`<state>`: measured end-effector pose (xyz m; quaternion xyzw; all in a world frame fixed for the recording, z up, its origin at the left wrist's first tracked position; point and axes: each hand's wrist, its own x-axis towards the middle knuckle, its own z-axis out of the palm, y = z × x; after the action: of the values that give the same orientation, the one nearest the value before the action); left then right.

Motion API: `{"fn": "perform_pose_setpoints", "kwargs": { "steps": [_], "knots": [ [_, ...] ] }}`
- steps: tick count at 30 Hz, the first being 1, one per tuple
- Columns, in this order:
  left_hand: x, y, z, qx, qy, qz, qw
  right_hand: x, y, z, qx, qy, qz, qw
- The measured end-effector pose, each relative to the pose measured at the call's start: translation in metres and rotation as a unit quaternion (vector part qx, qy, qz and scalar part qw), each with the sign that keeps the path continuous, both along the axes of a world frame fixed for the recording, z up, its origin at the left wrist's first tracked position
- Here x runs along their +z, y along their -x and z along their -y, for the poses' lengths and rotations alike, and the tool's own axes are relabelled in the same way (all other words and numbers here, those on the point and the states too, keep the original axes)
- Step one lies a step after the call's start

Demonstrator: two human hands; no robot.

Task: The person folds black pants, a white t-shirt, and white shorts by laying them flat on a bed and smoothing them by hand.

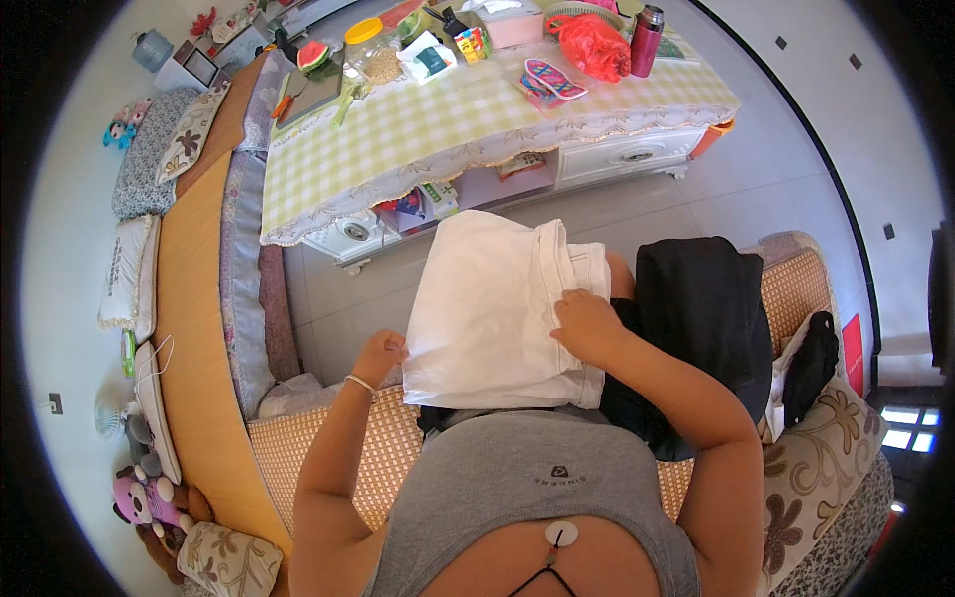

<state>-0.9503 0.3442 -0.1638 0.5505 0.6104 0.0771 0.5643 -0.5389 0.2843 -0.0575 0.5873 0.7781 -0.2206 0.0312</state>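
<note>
A folded white garment lies across my lap, with thick seamed layers along its right side; its exact kind is hard to make out. At its left edge, my left hand is closed in a pinch on the cloth. My right hand has its fingers curled over the layered right edge. Directly right of it sits a folded black garment, partly behind my right forearm.
Ahead stands a low table with a green checked cloth, bearing a jar, a red plastic bag and a maroon flask. A mat-covered sofa runs along the left. Patterned cushions lie at right.
</note>
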Motion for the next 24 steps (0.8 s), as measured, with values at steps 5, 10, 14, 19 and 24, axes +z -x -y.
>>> {"fn": "perform_pose_setpoints", "kwargs": {
  "steps": [5,10,14,19,24],
  "knots": [
    [0.065,-0.105,0.011,-0.098,-0.477,-0.174,0.856,-0.006,-0.024,-0.005,-0.134,-0.078,-0.09,0.984],
    [0.126,-0.208,0.042,-0.333,-0.443,0.055,0.831,-0.031,-0.045,-0.09,-0.211,-0.076,-0.103,0.969],
    [0.134,-0.248,0.049,-0.495,-0.374,-0.04,0.783,-0.055,-0.048,-0.126,-0.156,-0.145,-0.087,0.973],
    [0.112,-0.243,0.058,-0.528,-0.403,0.059,0.745,-0.087,-0.052,-0.138,-0.138,-0.117,-0.184,0.966],
    [0.109,-0.219,0.061,-0.407,-0.376,0.235,0.799,-0.058,-0.073,-0.136,-0.039,-0.196,-0.172,0.965]
  ]
}}
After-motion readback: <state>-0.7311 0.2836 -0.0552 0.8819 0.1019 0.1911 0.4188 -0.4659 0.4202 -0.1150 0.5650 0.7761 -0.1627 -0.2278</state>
